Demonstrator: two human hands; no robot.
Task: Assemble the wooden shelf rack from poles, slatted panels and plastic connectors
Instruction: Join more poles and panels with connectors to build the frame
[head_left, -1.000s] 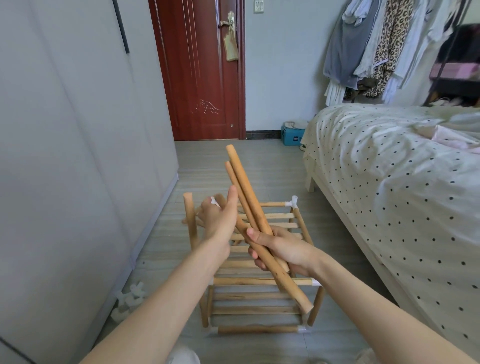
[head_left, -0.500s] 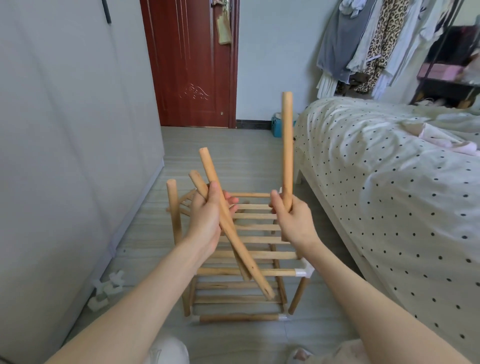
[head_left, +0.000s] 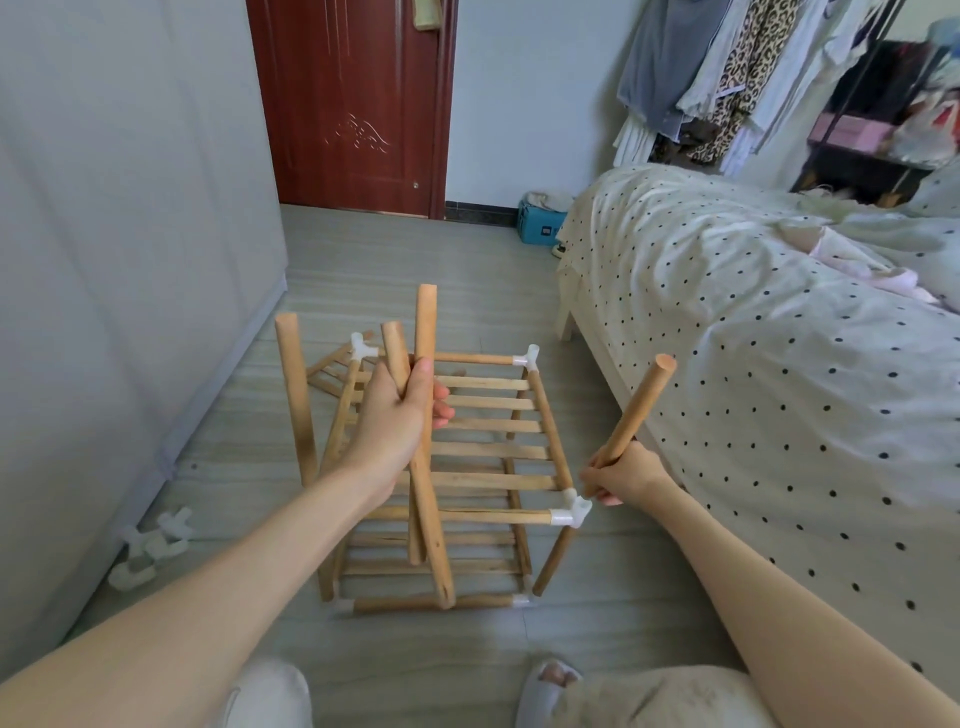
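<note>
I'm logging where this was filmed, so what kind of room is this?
Most likely a bedroom: a bed with polka-dot bedding stands on the right, clothes hang on a rack beyond it, and a red-brown door closes the far wall.

Brightness: soft, even daylight fills the room; nothing is dim.
Source: cannot tell exactly; the bed (head_left: 753, 322) and the pale back wall (head_left: 524, 93) are the brightest parts.
Shadows: faint and diffuse, with a soft patch on the floor (head_left: 395, 249) under the shelf rack (head_left: 493, 452).
Glare: a mild sheen on the red door (head_left: 353, 104); no blown highlights.
Blur: the hanging clothes (head_left: 727, 78) look smeared; the white connectors (head_left: 150, 545) by the wall are soft.
Distortion: wide-angle bending, so the wardrobe (head_left: 104, 260) leans and the forearms stretch towards the lower corners.
</note>
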